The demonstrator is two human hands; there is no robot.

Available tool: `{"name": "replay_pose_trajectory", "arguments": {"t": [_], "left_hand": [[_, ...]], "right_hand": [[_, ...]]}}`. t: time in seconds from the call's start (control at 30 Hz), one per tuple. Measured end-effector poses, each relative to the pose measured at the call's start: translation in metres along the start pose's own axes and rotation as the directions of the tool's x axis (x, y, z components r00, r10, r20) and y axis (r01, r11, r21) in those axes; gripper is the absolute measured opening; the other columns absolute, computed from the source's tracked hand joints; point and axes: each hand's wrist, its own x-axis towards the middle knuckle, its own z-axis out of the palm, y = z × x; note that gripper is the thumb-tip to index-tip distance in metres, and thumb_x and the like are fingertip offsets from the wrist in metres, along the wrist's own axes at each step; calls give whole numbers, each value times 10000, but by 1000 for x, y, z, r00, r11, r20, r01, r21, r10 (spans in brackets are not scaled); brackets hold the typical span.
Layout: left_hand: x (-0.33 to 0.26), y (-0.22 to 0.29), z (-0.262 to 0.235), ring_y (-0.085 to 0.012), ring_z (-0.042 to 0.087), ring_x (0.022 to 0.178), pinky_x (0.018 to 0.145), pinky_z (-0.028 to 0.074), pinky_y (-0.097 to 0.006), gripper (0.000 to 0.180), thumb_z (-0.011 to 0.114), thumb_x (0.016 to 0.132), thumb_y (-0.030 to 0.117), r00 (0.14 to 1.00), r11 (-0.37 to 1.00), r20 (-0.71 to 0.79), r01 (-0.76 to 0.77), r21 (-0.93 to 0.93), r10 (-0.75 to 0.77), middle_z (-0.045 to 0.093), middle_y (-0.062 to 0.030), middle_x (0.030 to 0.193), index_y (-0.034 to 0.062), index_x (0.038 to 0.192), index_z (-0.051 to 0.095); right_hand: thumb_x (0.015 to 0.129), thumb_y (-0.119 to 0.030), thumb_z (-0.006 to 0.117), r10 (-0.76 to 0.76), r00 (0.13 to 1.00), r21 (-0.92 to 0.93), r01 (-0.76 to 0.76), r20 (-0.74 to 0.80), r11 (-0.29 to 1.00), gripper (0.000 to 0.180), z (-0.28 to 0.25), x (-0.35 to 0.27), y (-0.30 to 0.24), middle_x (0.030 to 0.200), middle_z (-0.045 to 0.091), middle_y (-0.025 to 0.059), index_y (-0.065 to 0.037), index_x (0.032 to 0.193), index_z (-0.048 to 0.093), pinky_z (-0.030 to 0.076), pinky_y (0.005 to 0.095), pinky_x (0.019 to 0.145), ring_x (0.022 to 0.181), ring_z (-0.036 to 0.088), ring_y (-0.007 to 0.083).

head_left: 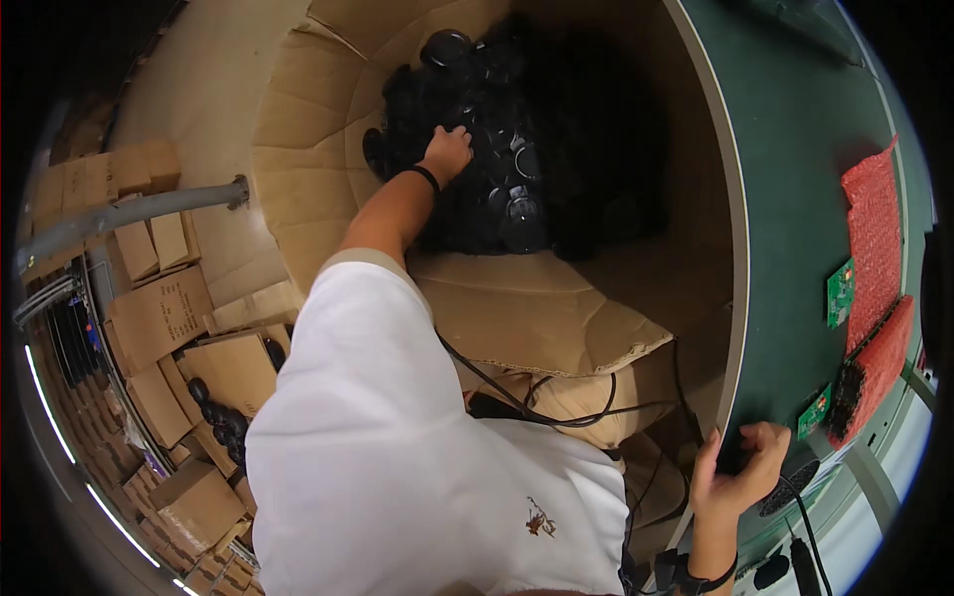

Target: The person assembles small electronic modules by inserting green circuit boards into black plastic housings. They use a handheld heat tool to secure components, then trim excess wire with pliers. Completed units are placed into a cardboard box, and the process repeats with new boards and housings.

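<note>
My left hand (449, 151) reaches into a large cardboard box (328, 149) and touches a heap of glossy black round parts (502, 189), which look like plastic. Its fingers are curled at the heap's surface, and whatever lies under the fingertips is hidden. At the edge of the green-topped table (785, 199), my right hand (740, 472) rests with thumb and bent fingers apart, and nothing shows between them. Close to it lies a small green circuit board (815, 411).
Another circuit board (841, 293), red bubble wrap (874, 243) and a red-wrapped bundle (873, 372) are on the table. Black cables (556, 415) hang by the box's near edge. Cartons (164, 323) and a grey metal bar (134, 217) stand at left.
</note>
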Motion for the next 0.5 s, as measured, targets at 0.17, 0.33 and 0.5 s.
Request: {"name": "replay_pose_trajectory", "arguments": {"t": [0.17,0.33,0.5], "left_hand": [[7,-2,-18,-255,566,1263,887,536,-489,317,659,958,246,998,999,-51,-34,-25,32,650,-51,1307,203,1263,733],[15,23,-95,-337,551,1340,928,567,-526,593,808,889,364,909,841,358,16,-541,213,611,-140,1429,171,1422,635],[46,125,-59,-362,505,1377,982,564,-451,876,786,924,486,591,682,716,350,-642,370,406,-166,1635,250,1645,348]], "right_hand": [[856,-157,778,8,1000,-13,-8,11,1000,344,-1,2,1,856,507,131,4,1050,544,379,378,569,712,510,291],[854,-156,778,44,999,-10,-44,18,999,347,-2,0,-1,857,504,124,4,1052,542,352,370,558,704,492,283],[831,-144,790,14,1000,13,-14,2,1000,371,0,2,1,850,503,127,-7,1071,541,375,382,555,690,504,291]]}}
